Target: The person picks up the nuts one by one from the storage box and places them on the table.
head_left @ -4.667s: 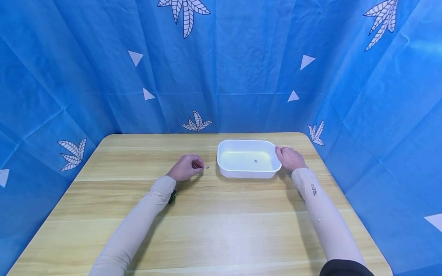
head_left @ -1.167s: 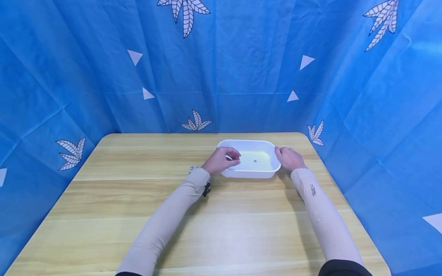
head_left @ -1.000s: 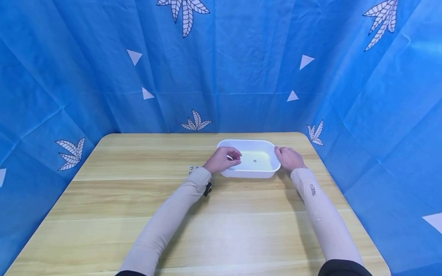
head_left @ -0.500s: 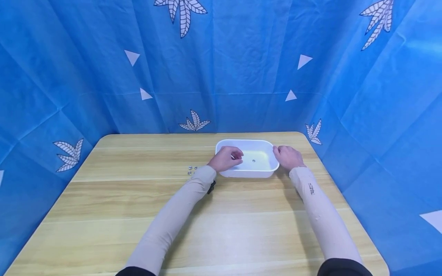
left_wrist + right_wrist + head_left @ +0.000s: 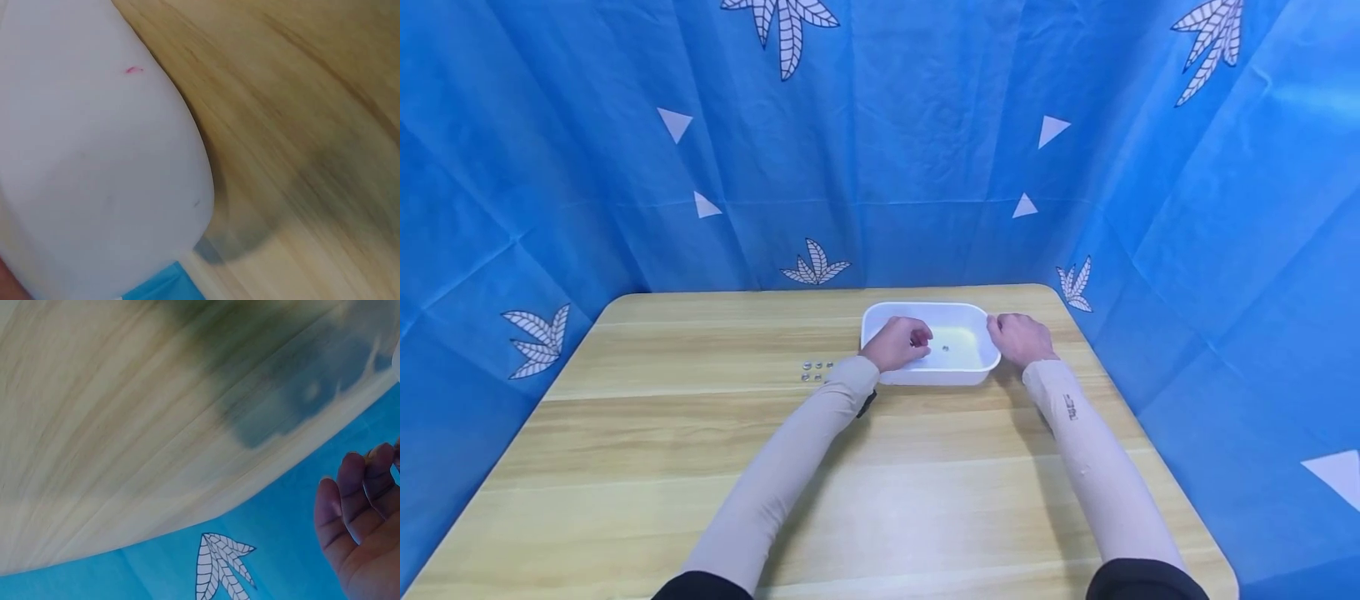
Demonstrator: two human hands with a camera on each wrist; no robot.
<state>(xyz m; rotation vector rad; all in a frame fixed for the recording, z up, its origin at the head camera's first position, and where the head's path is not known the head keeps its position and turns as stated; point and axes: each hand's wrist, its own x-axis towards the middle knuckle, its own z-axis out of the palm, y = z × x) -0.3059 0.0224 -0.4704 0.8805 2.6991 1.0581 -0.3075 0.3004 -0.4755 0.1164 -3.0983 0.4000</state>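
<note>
A white plastic box (image 5: 928, 377) stands near the table's far edge. One small shiny metal piece (image 5: 945, 348) lies on its floor; the kind is too small to tell. My left hand (image 5: 897, 342) reaches over the box's left side, near that piece, its fingers loosely bent and the thumb apart from them. Nothing shows between them. With my right hand (image 5: 1024, 340) I hold the box's right end at the rim; in the right wrist view the fingers (image 5: 356, 506) are bent, partly cut off by the frame. Several similar metal pieces (image 5: 807, 366) lie in two rows left of the box.
The wooden table (image 5: 647, 450) has rounded far corners. Blue curtain (image 5: 925, 150) with leaf and triangle prints hangs behind it and along both sides. The left wrist view is mostly filled by the box's white wall (image 5: 100, 150).
My left hand has gone right from the metal pieces on the table to over the box, then edged slightly farther in. The metal rows show more. My right hand keeps its hold.
</note>
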